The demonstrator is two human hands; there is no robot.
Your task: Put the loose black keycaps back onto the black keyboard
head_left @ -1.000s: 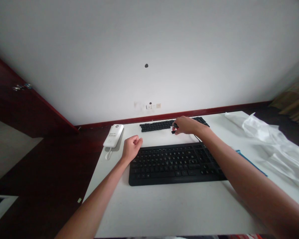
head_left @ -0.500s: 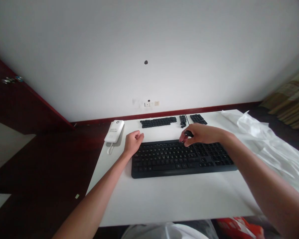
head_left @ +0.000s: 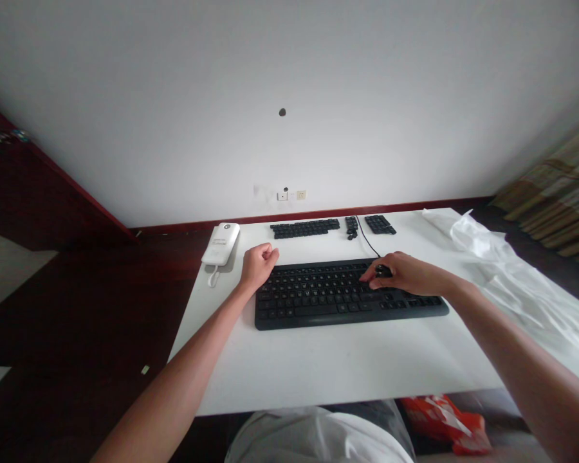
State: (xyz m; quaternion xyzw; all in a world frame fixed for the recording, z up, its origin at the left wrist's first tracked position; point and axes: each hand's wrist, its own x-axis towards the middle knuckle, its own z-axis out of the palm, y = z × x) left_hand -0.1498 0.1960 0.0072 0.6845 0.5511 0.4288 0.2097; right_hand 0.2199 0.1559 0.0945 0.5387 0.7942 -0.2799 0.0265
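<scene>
A black keyboard (head_left: 313,310) lies on the white table in front of me. Pale marks show across its letter area, possibly bare key stems. My left hand (head_left: 259,267) is curled into a fist at the keyboard's upper left corner, with nothing visible in it. Over the right part of the keys, my right hand (head_left: 390,273) has its thumb and fingers bent together at key level. A small dark thing shows within its grip, too hidden to name. Behind the keyboard are a wide group of loose black keycaps (head_left: 306,228), a narrow group (head_left: 351,227) and a squarish group (head_left: 379,224).
A white power bank (head_left: 222,243) with a strap lies at the table's (head_left: 318,366) left edge. Crumpled white plastic sheeting (head_left: 506,270) covers the right side. The keyboard's cable (head_left: 367,239) runs back between keycap groups. A red bag (head_left: 446,421) sits below the front edge.
My right hand has moved slightly right and down, from the keyboard's top edge onto its keys. The left fist stays at the corner. The view has shifted slightly.
</scene>
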